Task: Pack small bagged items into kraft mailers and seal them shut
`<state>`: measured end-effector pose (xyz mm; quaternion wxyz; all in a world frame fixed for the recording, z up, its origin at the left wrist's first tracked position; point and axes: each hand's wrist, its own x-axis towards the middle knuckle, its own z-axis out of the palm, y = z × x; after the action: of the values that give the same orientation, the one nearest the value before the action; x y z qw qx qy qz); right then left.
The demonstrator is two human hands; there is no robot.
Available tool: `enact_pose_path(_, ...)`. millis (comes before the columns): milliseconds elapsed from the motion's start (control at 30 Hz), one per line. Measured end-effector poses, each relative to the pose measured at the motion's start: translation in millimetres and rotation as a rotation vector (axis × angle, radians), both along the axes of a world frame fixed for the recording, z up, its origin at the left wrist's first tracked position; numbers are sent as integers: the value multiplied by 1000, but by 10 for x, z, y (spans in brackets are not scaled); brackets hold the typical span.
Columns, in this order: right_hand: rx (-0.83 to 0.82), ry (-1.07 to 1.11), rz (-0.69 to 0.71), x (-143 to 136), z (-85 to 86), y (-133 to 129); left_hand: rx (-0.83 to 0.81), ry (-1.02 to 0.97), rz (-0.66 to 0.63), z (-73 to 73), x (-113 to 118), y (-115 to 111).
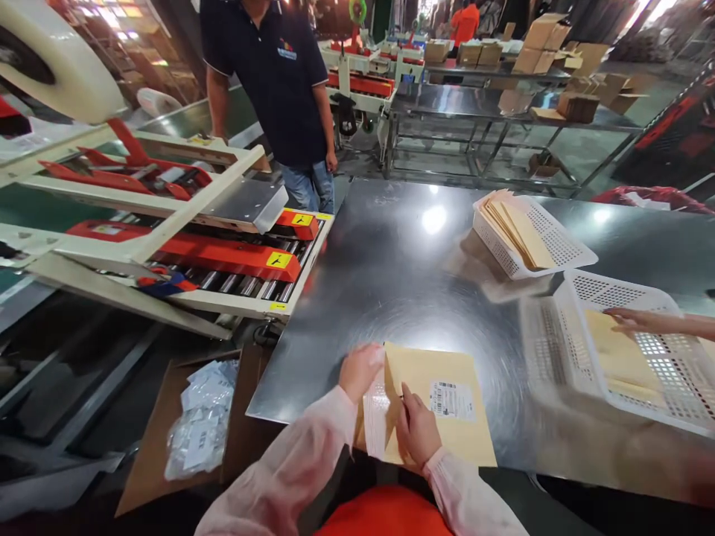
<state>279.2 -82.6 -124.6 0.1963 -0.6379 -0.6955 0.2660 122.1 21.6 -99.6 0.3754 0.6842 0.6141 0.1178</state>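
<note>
Envelope (pixel 441 402) at table (pixel 391 283) edge, both hands (pixel 416 428) gripping

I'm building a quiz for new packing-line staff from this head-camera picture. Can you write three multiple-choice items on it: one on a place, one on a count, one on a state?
1. Where does the brown envelope with the printed label lie?
A. in a basket
B. on the metal table
C. on the roller conveyor

2. How many white perforated baskets stand on the metal table?
A. two
B. four
C. none

3. What are the left hand and right hand doing?
A. resting apart, holding nothing
B. both at a small white packet on the envelope's left end
C. lifting a basket

Answers: 1 B, the envelope lies flat at the table's near edge. 2 A, the far basket and the near basket both hold envelopes. 3 B, both hands meet on the white packet.
</note>
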Motion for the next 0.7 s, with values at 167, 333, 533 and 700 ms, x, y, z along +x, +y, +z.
enact_pose_path(167, -33, -24, 3, -13, 9, -14, 90, -47, 34, -273, -235, 222)
enact_pose_path(333, 107, -346, 79, 276, -169, 95, 98, -171, 123, -590, -247, 175)
enact_pose_path(533, 60, -455, 130, 438, -547, 18, 55, -508, 421, -812, -98, 137)
enact_pose_path(700, 29, -386, 111, 214, -435, 73, -40, -832, 793, -891, 105, 56)
